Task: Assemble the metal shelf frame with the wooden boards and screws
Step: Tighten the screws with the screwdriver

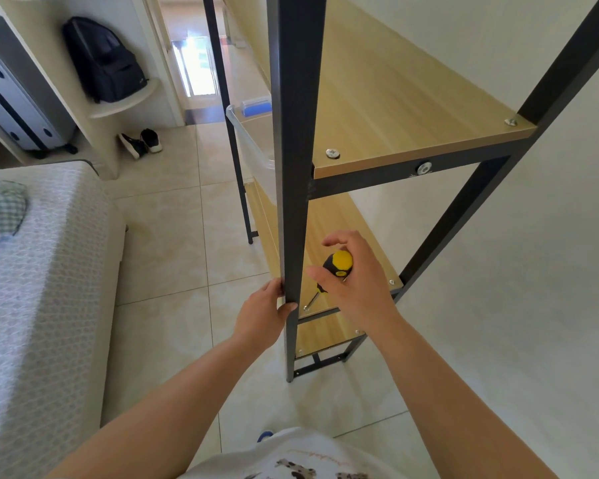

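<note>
Black metal uprights and crossbars of a shelf frame (293, 133) fill the centre and right of the picture, standing on a pale tiled floor (173, 243) against a light wall. A bed with a grey patterned cover (38, 288) takes up the left edge, a checked cloth lying on it at far left. Three light wooden boards sit in the frame: the upper board (388, 98) runs from upper centre to right of centre, fixed with a screw (332, 153) near its front corner; the middle board (346, 229) lies below it at picture centre; the lowest board (322, 335) shows just beneath the hands. A clear plastic bin (253, 143) shows behind the near upright, left of the boards. At upper left a dark backpack (104, 60) rests on a rounded shelf, with a pair of dark shoes (140, 141) on the floor below it. The person's left hand (261, 314) grips the near upright low down, thumb wrapped over its front face. The right hand (355, 285), just right of that post, holds a yellow-and-black screwdriver (332, 271) by the handle, its shaft slanting down and left so that the tip meets a screw head (306, 308) at the front corner of the middle board.
</note>
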